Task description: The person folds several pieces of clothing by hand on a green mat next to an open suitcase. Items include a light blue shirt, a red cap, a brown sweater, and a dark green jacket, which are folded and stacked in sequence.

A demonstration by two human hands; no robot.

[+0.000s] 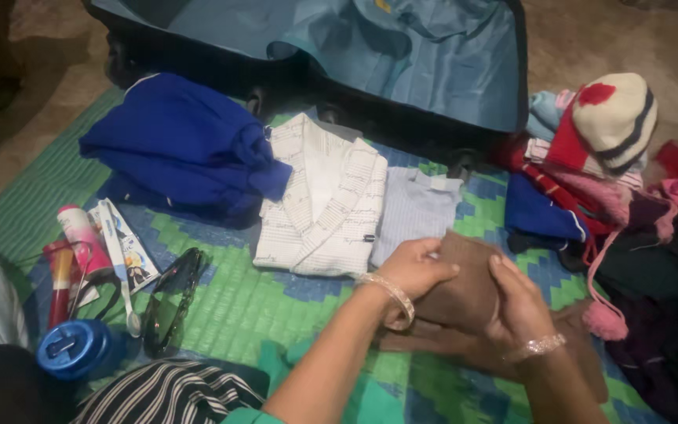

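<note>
On the green and blue woven mat [221, 306], just in front of the open suitcase [402, 55], a person is partway through folding a brown knitted garment [464, 290]. In the head view, the left hand [413, 267] lies curled over the top of the folded part, fingers closed on the cloth, a bangle at the wrist. The right hand [519, 302] presses flat against the fold's right side, thumb and fingers gripping its edge. As I judge it, the fold is being tightened; the next move would call for both hands to keep the layers squared so the bundle does not spring open.

The garment's long axis seems to run from the left hand toward the near right, away from the suitcase, its unfolded end spreading flat on the mat under the right wrist. The folded end points up toward the suitcase.

Between garment and suitcase lie a white checked jacket [323, 196] and a pale grey top [413, 208]. Left of the suitcase's front sits a blue folded garment [182, 145]; to its right, a striped woollen cap [614, 118] tops a heap of clothes.
</note>
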